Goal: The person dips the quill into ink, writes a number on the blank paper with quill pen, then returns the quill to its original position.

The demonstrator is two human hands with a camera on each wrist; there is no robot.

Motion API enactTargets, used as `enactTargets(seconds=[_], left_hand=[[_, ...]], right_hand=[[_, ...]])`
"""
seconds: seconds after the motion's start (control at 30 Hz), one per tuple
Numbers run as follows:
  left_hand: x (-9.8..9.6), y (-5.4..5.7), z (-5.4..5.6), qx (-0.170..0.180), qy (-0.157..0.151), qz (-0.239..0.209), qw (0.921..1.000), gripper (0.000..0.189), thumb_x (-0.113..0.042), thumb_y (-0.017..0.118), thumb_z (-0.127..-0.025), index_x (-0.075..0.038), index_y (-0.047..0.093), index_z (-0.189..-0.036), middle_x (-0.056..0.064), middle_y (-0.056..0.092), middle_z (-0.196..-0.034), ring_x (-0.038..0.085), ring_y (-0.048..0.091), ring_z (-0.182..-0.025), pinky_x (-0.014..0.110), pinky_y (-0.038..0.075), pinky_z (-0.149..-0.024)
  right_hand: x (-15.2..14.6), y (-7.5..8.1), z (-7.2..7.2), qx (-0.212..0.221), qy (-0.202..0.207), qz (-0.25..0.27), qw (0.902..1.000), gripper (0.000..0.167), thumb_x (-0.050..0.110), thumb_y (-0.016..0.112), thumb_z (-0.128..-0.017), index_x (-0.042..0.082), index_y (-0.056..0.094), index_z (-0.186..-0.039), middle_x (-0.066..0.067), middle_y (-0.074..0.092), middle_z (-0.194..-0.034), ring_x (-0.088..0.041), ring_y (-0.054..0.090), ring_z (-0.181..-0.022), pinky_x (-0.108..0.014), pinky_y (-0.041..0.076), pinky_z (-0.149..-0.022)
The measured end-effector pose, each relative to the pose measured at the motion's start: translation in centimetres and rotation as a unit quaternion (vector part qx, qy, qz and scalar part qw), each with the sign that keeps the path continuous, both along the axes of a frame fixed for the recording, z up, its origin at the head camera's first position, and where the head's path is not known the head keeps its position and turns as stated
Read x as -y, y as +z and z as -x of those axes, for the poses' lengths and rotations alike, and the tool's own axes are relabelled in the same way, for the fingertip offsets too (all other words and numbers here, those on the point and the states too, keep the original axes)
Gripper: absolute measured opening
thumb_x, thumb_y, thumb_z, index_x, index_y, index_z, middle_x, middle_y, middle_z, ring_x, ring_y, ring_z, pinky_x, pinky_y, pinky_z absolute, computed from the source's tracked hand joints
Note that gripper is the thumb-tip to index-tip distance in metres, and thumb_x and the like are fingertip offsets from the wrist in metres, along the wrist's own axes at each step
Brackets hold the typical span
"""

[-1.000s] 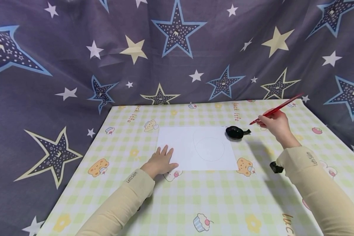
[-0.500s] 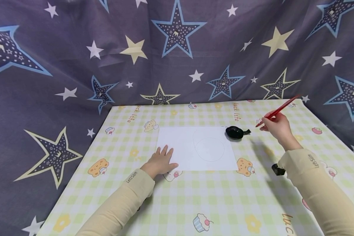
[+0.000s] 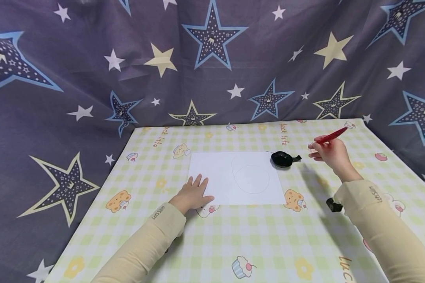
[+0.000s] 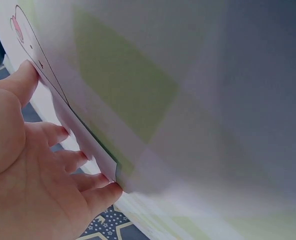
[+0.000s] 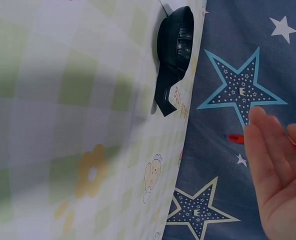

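Observation:
A sheet of white paper (image 3: 212, 169) lies on the table with a faint outline of rounded shapes on its right part. My left hand (image 3: 193, 194) rests on its near left corner with fingers spread; the left wrist view shows the fingertips on the paper (image 4: 85, 145) at its edge. Above the table's right side, my right hand (image 3: 331, 151) holds a red pen (image 3: 333, 135) slanting up to the right. In the right wrist view, fingers cover much of the pen (image 5: 236, 138). A small black pan-shaped thing (image 3: 281, 159) with a short handle sits on the paper's far right corner.
A checked tablecloth (image 3: 269, 236) with printed cartoons covers the table. Behind it and at the left hangs a dark curtain (image 3: 212, 90) with stars. Beside my right cuff shows a small dark object (image 3: 334, 204), partly hidden by the sleeve.
My right hand has shifted slightly right, and the pen has turned in its fingers, so its tip no longer shows below them. The left hand and paper have stayed still.

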State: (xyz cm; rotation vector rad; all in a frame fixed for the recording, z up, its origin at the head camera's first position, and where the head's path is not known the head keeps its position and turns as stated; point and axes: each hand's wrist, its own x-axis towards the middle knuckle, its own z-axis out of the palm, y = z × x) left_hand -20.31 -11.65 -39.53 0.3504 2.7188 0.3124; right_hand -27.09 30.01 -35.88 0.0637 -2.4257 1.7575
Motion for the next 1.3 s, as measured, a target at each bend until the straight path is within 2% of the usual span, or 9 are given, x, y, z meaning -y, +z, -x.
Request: enactTargets(seconds=[0.13, 0.23, 0.37, 0.47, 0.6, 0.83, 1.0, 1.13, 1.3], left_hand=[[0.0, 0.0, 0.0, -0.002, -0.001, 0.001, 1.0, 0.071, -0.045, 0.044, -0.094, -0.003, 0.02, -0.146, 0.02, 0.008, -0.151, 0.043, 0.003, -0.135, 0.052, 0.01, -0.108], [0.0, 0.1, 0.0, -0.001, 0.0, -0.001, 1.0, 0.071, -0.045, 0.044, -0.094, -0.003, 0.02, -0.146, 0.02, 0.008, -0.151, 0.043, 0.003, -0.135, 0.051, 0.01, -0.108], [-0.1, 0.2, -0.1, -0.001, 0.001, -0.003, 1.0, 0.071, -0.044, 0.044, -0.095, -0.003, 0.02, -0.146, 0.02, 0.008, -0.151, 0.042, 0.003, -0.135, 0.051, 0.01, -0.108], [-0.1, 0.2, -0.1, -0.002, 0.001, -0.001, 1.0, 0.071, -0.045, 0.044, -0.095, -0.003, 0.02, -0.146, 0.02, 0.008, -0.151, 0.042, 0.003, -0.135, 0.051, 0.01, -0.109], [-0.1, 0.2, -0.2, -0.004, 0.0, 0.003, 1.0, 0.07, -0.045, 0.044, -0.095, -0.003, 0.02, -0.146, 0.02, 0.009, -0.151, 0.042, 0.004, -0.135, 0.051, 0.01, -0.109], [-0.1, 0.0, -0.1, -0.004, 0.0, 0.002, 1.0, 0.07, -0.045, 0.043, -0.095, -0.004, 0.02, -0.146, 0.02, 0.008, -0.151, 0.042, 0.003, -0.135, 0.051, 0.01, -0.109], [0.0, -0.1, -0.1, -0.007, 0.0, 0.003, 1.0, 0.07, -0.045, 0.043, -0.095, -0.004, 0.02, -0.146, 0.02, 0.009, -0.151, 0.042, 0.004, -0.135, 0.051, 0.01, -0.109], [0.0, -0.3, 0.0, -0.007, -0.003, 0.005, 1.0, 0.07, -0.046, 0.043, -0.095, -0.004, 0.02, -0.147, 0.02, 0.009, -0.151, 0.042, 0.004, -0.135, 0.051, 0.01, -0.108], [0.1, -0.4, 0.1, -0.008, -0.005, 0.008, 0.9999, 0.071, -0.046, 0.043, -0.095, -0.004, 0.019, -0.147, 0.019, 0.008, -0.151, 0.042, 0.004, -0.135, 0.052, 0.01, -0.108]], right_hand=[[1.4, 1.8, -1.6, 0.03, 0.002, -0.028, 0.9992, 0.043, 0.01, 0.05, -0.094, -0.014, 0.037, -0.128, 0.012, 0.061, -0.087, -0.012, 0.067, -0.067, -0.026, 0.055, -0.062], [1.5, 1.9, -1.8, 0.05, 0.024, -0.032, 0.9979, 0.046, 0.005, 0.037, -0.096, -0.012, 0.025, -0.137, -0.008, 0.06, -0.113, -0.013, 0.067, -0.073, -0.029, 0.055, -0.069], [1.3, 1.8, -1.7, 0.08, 0.051, -0.023, 0.9952, 0.049, 0.007, 0.025, -0.098, -0.006, 0.015, -0.144, -0.028, 0.034, -0.138, -0.015, 0.067, -0.078, -0.032, 0.054, -0.072], [1.3, 1.9, -1.7, 0.094, 0.048, 0.008, 0.9943, 0.046, 0.009, 0.021, -0.098, -0.002, 0.021, -0.143, -0.02, 0.044, -0.132, -0.016, 0.067, -0.078, -0.032, 0.055, -0.07], [1.1, 1.9, -2.0, 0.085, 0.043, 0.044, 0.9945, 0.038, 0.011, 0.017, -0.096, 0.006, 0.04, -0.126, 0.008, 0.057, -0.102, -0.018, 0.068, -0.073, -0.032, 0.056, -0.064], [1.1, 1.9, -2.2, 0.069, 0.024, 0.027, 0.997, 0.023, 0.033, 0.044, -0.096, 0.012, 0.048, -0.106, 0.013, 0.06, -0.088, -0.019, 0.066, -0.064, -0.037, 0.056, -0.062], [0.9, 1.6, -2.2, 0.064, 0.044, 0.001, 0.997, 0.028, 0.027, 0.058, -0.092, 0.008, 0.044, -0.107, 0.009, 0.057, -0.089, -0.019, 0.065, -0.061, -0.039, 0.056, -0.061], [0.9, 1.4, -2.1, 0.074, 0.064, -0.016, 0.9951, 0.032, 0.021, 0.058, -0.092, 0.006, 0.041, -0.115, 0.0, 0.055, -0.103, -0.022, 0.065, -0.065, -0.041, 0.056, -0.062], [1.2, 1.2, -2.0, 0.097, 0.085, -0.053, 0.9902, 0.062, 0.017, 0.057, -0.092, 0.006, 0.02, -0.142, -0.028, 0.041, -0.13, -0.028, 0.065, -0.07, -0.043, 0.055, -0.062]])
